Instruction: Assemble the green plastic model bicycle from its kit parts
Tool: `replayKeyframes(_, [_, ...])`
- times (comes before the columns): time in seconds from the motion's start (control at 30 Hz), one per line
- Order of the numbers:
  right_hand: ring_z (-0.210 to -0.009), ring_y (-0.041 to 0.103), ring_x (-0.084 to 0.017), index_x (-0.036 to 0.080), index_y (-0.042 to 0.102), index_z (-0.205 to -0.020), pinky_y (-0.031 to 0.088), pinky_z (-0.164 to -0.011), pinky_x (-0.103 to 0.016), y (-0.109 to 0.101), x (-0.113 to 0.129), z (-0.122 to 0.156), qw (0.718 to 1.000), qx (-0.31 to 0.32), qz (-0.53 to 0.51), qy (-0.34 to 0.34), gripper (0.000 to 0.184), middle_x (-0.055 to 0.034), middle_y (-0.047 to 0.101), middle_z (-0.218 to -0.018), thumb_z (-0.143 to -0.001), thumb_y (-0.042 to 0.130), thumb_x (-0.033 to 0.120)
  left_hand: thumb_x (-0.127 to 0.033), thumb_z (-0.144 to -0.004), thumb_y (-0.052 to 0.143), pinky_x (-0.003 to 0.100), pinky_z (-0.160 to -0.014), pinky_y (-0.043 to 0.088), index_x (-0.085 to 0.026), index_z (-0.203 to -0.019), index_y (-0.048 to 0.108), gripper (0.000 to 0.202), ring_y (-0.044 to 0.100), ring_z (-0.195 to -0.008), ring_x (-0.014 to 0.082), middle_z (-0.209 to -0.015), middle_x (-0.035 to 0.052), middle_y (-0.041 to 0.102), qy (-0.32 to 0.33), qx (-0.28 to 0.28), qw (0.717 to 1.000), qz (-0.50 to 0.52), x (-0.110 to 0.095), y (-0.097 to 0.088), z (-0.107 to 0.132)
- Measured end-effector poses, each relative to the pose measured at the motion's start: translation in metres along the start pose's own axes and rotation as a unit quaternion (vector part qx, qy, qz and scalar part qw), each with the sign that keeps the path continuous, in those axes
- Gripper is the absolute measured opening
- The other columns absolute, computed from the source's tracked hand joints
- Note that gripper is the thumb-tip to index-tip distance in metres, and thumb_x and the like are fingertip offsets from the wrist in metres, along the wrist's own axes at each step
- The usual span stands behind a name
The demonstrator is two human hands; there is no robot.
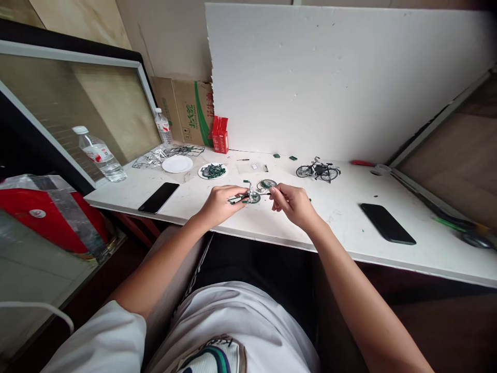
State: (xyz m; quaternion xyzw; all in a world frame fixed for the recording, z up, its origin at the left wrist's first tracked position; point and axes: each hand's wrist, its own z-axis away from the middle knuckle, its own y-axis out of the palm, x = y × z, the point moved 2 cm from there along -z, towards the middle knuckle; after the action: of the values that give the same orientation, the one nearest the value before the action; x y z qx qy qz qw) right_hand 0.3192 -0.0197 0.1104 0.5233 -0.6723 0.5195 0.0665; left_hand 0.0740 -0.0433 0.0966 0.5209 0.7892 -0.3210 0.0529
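Note:
My left hand point(222, 203) is closed around a small partly built model bicycle point(248, 195) with a green wheel, held just above the white table point(341, 212). My right hand point(292, 203) is pinched at the fingertips beside that model, close to a loose green wheel point(267, 184); what the fingers pinch is too small to make out. A finished miniature bicycle point(318, 170) stands farther back on the table.
Two black phones point(159, 197) point(387, 223) lie on the table. At the back left are a white plate point(177, 164), a dish of green parts point(212, 171), plastic part frames point(182, 151), a red box point(220, 134), two water bottles point(100, 155) point(163, 127) and a cardboard box point(190, 111). A white foam board point(341, 77) stands behind.

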Motion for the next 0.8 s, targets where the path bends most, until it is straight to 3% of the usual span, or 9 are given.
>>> replayKeyframes(0.13, [-0.075, 0.062, -0.021, 0.023, 0.056, -0.103, 0.048, -0.069, -0.033, 0.004, 0.01, 0.002, 0.988, -0.01, 0.124, -0.094, 0.035, -0.0083, 0.068, -0.094, -0.114, 0.037, 0.049, -0.014, -0.085, 0.082, 0.029, -0.085, 0.063, -0.017, -0.107, 0.082, 0.022, 0.081, -0.092, 0.0223, -0.105, 0.0094, 0.084, -0.012, 0.001, 1.0, 0.004, -0.006, -0.008, -0.005])
replayKeyframes(0.3, [-0.087, 0.064, -0.024, 0.023, 0.052, -0.114, 0.048, -0.069, -0.034, 0.011, 0.019, 0.005, 0.979, -0.026, 0.146, -0.139, 0.02, -0.0119, 0.067, -0.106, -0.114, 0.04, 0.039, -0.008, -0.085, 0.077, 0.028, -0.081, 0.063, -0.018, -0.103, 0.084, 0.022, 0.081, -0.09, 0.0214, -0.101, 0.0074, 0.084, -0.037, 0.006, 0.999, 0.004, -0.004, -0.014, -0.006])
replayKeyframes(0.43, [-0.081, 0.068, -0.021, 0.024, 0.058, -0.108, 0.051, -0.068, -0.033, 0.01, 0.014, 0.005, 0.984, -0.046, 0.1, -0.143, 0.018, -0.009, 0.073, -0.1, -0.112, 0.049, 0.039, -0.01, -0.082, 0.083, 0.027, -0.078, 0.064, -0.017, -0.1, 0.085, 0.019, 0.081, -0.086, 0.0216, -0.097, 0.0074, 0.085, -0.04, 0.002, 0.999, 0.02, -0.003, -0.015, -0.006])
replayKeyframes(0.57, [-0.075, 0.071, -0.02, 0.024, 0.067, -0.105, 0.057, -0.071, -0.035, 0.005, 0.012, 0.006, 0.987, -0.059, 0.065, -0.131, 0.025, -0.0074, 0.079, -0.096, -0.109, 0.055, 0.047, -0.015, -0.083, 0.084, 0.028, -0.081, 0.066, -0.017, -0.103, 0.085, 0.02, 0.082, -0.086, 0.0231, -0.101, 0.0091, 0.085, -0.005, -0.011, 1.0, 0.017, -0.01, -0.019, -0.005])
replayKeyframes(0.8, [-0.069, 0.075, -0.019, 0.023, 0.075, -0.102, 0.062, -0.058, -0.032, -0.015, 0.042, 0.016, 0.997, -0.024, -0.026, -0.072, 0.034, -0.006, 0.079, -0.087, -0.104, 0.061, 0.054, -0.022, -0.086, 0.085, 0.027, -0.082, 0.066, -0.019, -0.109, 0.085, 0.022, 0.083, -0.087, 0.0226, -0.104, 0.0078, 0.084, 0.056, 0.012, 0.998, -0.019, -0.038, -0.032, -0.008])
